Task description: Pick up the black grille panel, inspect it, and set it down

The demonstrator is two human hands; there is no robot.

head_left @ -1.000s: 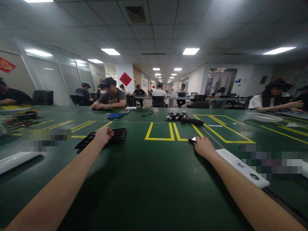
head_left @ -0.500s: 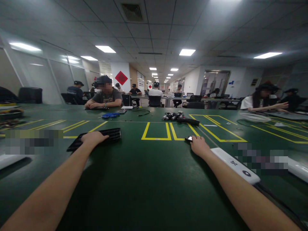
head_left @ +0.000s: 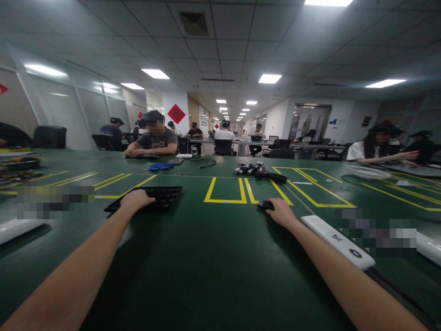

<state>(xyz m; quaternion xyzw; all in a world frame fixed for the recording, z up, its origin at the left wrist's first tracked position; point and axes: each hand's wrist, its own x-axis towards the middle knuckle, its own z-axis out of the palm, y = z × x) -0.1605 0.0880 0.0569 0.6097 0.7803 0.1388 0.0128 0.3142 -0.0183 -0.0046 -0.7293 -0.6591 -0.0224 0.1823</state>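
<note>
My left hand [head_left: 135,201] grips a flat black compartment tray [head_left: 168,197] by its left part, thumb lying across it. The tray is held at or just above the green table, its gridded face partly turned to me; the far left part is hidden by the hand. In my right hand [head_left: 282,213], closed fingers hold a small black block-like object [head_left: 264,205] near the yellow tape outlines. Its exact kind is too small to tell.
A long white device [head_left: 337,240] with a black cable lies beside my right forearm. Farther off are a heap of metal-ended parts [head_left: 248,169], a black handle-like piece [head_left: 275,177] and a blue item [head_left: 161,166]. A person [head_left: 160,138] sits across the green table [head_left: 206,266].
My left hand has tilted the tray so more of its gridded face shows. My right hand has shifted slightly left and turned the small black object, whose bright face no longer shows.
</note>
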